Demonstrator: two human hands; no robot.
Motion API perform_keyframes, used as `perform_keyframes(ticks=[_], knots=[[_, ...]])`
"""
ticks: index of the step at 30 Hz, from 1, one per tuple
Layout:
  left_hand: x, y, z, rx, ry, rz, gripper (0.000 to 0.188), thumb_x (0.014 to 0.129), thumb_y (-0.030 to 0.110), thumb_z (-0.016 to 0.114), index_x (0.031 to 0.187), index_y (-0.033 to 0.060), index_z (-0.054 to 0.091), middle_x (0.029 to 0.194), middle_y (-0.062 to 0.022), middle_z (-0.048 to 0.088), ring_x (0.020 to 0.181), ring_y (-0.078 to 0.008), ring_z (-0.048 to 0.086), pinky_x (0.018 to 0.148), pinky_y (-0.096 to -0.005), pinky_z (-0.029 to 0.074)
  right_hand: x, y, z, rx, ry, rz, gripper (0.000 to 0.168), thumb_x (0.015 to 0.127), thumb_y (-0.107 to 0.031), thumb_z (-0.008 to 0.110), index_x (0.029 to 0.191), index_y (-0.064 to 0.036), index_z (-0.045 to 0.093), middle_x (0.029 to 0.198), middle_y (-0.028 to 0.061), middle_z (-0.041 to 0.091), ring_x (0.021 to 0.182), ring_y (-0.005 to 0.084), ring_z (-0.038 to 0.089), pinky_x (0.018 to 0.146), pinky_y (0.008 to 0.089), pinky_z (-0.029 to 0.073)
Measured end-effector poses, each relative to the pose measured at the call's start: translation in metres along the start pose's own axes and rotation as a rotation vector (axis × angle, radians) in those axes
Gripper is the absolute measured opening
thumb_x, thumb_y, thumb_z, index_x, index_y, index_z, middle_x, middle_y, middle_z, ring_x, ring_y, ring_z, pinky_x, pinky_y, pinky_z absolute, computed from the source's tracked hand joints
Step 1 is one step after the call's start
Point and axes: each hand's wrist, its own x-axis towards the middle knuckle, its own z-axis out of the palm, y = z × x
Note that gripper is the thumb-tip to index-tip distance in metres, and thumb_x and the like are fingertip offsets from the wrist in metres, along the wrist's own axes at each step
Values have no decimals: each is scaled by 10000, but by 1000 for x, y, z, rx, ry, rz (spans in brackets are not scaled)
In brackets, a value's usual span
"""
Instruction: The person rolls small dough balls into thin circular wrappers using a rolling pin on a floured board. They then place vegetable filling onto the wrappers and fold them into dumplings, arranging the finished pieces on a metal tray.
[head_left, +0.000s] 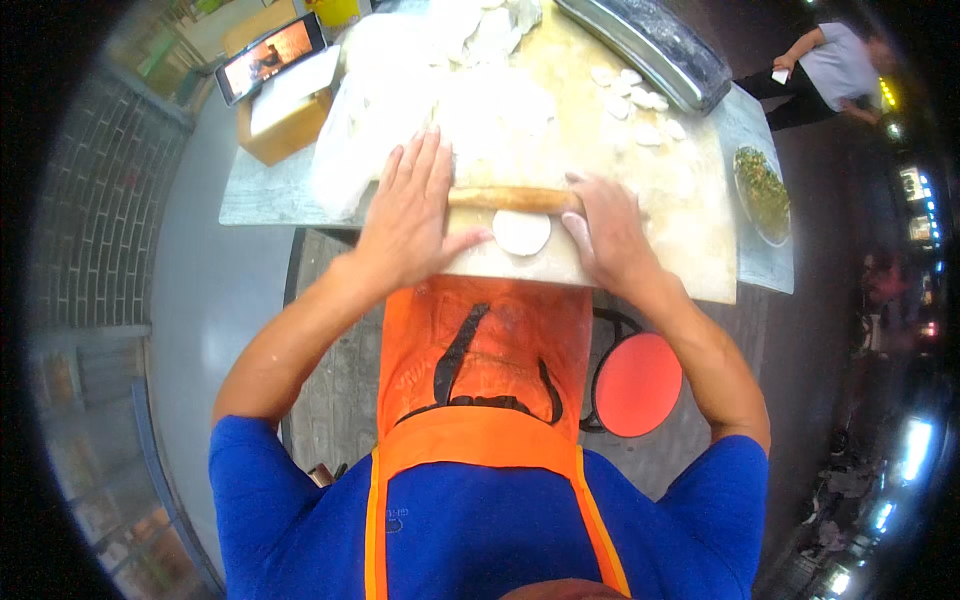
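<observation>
A wooden rolling pin (517, 199) lies across the floured work board (690, 247). My left hand (412, 206) is laid flat over the pin's left end, fingers stretched out and thumb pointing at the dough. The palm hides that end of the pin. Around the right end, my right hand (611, 225) is curled, with its thumb on the near side. Between my hands is a thin round dough wrapper (523, 234), its far edge against or under the pin. Small dough pieces (619, 105) are scattered at the board's far right.
A long metal tray (652, 52) stands behind the dough pieces. An oval dish of chopped filling (763, 187) is at the right table edge. On the left, a phone (271, 56) leans on a cardboard box (281, 135). A red stool (640, 384) is below; a person (836, 71) stands beyond.
</observation>
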Motion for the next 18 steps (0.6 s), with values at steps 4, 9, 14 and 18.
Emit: perform_keyframes(ticks=[4, 9, 14, 18], knots=[[-33, 25, -14, -240, -213, 87, 1252, 917, 847, 586, 1669, -99, 255, 1734, -330, 291, 1641, -468, 248, 1345, -585, 164, 1, -3, 0, 16, -47, 31, 391, 1026, -156, 677, 1358, 1, 543, 1441, 253, 585, 1355, 422, 550, 1166, 542, 384], [-2, -2, -3, 1, -78, -101, 1147, 995, 775, 535, 1678, -97, 237, 1758, -319, 246, 1653, -447, 223, 1348, -580, 150, 14, 2, 4, -95, 9, -65, 395, 1016, -151, 689, 1358, 5, 567, 1372, 251, 603, 1305, 421, 567, 1109, 524, 415], [-23, 14, 2, -128, -66, 28, 1161, 966, 771, 576, 1667, -99, 259, 1762, -306, 256, 1655, -452, 222, 1351, -585, 136, 7, -2, 0, -28, 18, -46, 408, 1004, -123, 711, 1353, 12, 548, 1452, 261, 582, 1346, 444, 544, 1152, 503, 408], [-35, 14, -3, -182, -300, 30, 1220, 915, 803, 612, 1662, -97, 264, 1761, -290, 267, 1656, -447, 217, 1350, -586, 139, 4, -3, 0, -67, -48, -24, 415, 995, -134, 718, 1349, 6, 552, 1411, 254, 597, 1332, 426, 549, 1130, 514, 401]])
